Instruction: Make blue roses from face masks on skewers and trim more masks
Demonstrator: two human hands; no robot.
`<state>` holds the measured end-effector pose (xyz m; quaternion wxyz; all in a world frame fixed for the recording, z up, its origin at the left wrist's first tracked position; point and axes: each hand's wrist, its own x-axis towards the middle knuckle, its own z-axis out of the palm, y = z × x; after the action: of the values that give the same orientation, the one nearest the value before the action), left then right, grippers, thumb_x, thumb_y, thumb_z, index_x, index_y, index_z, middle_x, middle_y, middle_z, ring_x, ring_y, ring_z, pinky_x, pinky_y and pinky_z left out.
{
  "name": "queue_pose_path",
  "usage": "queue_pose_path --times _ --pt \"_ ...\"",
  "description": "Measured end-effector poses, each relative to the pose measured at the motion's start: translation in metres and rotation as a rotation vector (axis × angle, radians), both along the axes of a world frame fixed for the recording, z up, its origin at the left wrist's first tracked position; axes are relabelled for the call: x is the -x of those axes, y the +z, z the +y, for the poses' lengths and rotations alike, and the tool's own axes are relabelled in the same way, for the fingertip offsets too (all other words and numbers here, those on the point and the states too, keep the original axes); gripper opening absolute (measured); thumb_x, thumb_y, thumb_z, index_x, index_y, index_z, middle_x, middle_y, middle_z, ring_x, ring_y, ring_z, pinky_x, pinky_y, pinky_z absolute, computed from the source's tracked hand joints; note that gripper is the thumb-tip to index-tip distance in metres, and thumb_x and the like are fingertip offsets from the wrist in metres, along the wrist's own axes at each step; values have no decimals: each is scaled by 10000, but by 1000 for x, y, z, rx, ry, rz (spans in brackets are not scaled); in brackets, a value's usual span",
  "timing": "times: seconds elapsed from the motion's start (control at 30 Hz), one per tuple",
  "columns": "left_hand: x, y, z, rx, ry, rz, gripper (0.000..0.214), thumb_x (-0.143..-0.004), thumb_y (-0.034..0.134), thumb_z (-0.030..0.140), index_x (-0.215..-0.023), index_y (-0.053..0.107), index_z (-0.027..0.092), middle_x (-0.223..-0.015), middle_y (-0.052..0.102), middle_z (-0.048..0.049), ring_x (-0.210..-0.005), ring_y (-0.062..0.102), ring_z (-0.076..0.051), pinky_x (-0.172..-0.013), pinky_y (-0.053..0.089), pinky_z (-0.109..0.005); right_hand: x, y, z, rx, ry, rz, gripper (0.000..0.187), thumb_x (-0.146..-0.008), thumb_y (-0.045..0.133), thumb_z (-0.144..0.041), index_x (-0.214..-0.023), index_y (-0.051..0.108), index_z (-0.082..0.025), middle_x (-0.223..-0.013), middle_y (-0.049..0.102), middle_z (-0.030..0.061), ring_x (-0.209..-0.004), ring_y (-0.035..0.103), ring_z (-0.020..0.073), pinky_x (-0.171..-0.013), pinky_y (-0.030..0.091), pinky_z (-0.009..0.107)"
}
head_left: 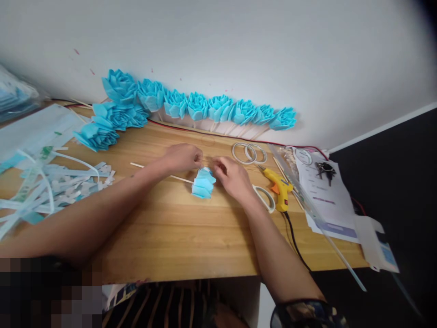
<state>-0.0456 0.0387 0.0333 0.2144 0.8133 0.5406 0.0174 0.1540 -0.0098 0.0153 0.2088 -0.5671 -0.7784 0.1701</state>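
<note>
A small stack of folded light-blue petals (204, 184) lies on the wooden table, with a thin wooden stick (180, 179) reaching out from it to the left. Just above the petals, my left hand (186, 157) has its fingers curled together; whatever they may pinch is too small to see. My right hand (232, 175) is at the petals' upper right, fingers also bent closed near their top edge. Its fingertips are slightly blurred, and I cannot make out what is between them. The two hands are close but apart.
Finished blue flowers on sticks (198, 106) lean along the wall, more (118, 116) lying at left. Paper scraps (78, 182) cover the left side. At right are tape rolls (244, 153), a yellow glue gun (280, 187) with cord, a clear ruler-like strip (327, 232), papers (324, 200) and keys (325, 169).
</note>
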Motion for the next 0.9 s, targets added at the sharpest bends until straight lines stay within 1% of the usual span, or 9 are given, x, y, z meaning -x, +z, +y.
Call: queue_pose_path --times 0.07,0.13,0.2,0.3,0.4,0.5,0.63,0.83,0.9 --pt "2 -3 2 -2 -10 -32 286 -824 576 427 -901 756 218 -834 739 -43 -728 595 -188 -585 294 -281 4 -1 1 4 33 -61 193 -951 582 -272 -1088 712 -232 -1042 732 73 -978 638 236 -773 417 322" --pt "5 -6 6 7 -37 -100 305 -831 562 443 -886 749 208 -793 718 -28 -706 576 -173 -583 295 -273 6 -2 2 5 42 -80 127 -937 611 -278 -983 723 -238 -1001 729 61 -953 635 227 -741 399 313" --pt "9 -9 10 19 -64 -185 333 -850 530 455 -845 731 189 -736 682 -13 -671 549 -153 -579 296 -262 7 -3 3 9 40 -52 83 -912 630 -248 -892 710 -235 -948 722 41 -891 633 201 -713 387 298" --pt "13 -11 13 47 -73 -280 418 -877 481 498 -792 712 160 -676 631 -7 -630 516 -135 -586 310 -250 6 -5 5 29 23 70 61 -882 628 -224 -855 682 -228 -884 718 11 -817 633 168 -700 397 278" --pt "14 -11 13 96 -92 -382 474 -866 503 565 -878 745 157 -764 688 -14 -703 567 -145 -633 355 -238 5 -9 7 66 -21 275 42 -860 615 -239 -871 654 -225 -831 722 -15 -776 652 151 -708 438 265" --pt "13 -13 11 165 -110 -470 461 -828 582 573 -976 761 175 -867 739 -15 -803 623 -164 -687 395 -232 6 -11 9 87 -29 433 101 -836 610 -246 -928 642 -219 -841 735 -16 -759 668 145 -724 471 266" --pt "9 -14 8 201 -80 -504 386 -790 648 507 -960 764 181 -820 740 -9 -762 629 -154 -674 407 -235 9 -11 10 98 -31 496 215 -819 604 -262 -1025 637 -214 -834 738 -15 -710 653 143 -718 481 277" --pt "5 -11 4 199 -26 -566 274 -776 633 382 -903 745 167 -781 720 -5 -711 612 -138 -655 416 -237 8 -6 8 179 -13 598 359 -826 551 -278 -1170 634 -218 -865 706 -9 -757 633 145 -740 489 283" --pt "4 -11 4 198 -19 -562 253 -776 630 367 -886 742 168 -778 717 1 -704 602 -131 -659 415 -238 8 -7 8 204 7 628 399 -821 576 -308 -1205 631 -218 -868 682 -11 -755 617 140 -736 486 279"
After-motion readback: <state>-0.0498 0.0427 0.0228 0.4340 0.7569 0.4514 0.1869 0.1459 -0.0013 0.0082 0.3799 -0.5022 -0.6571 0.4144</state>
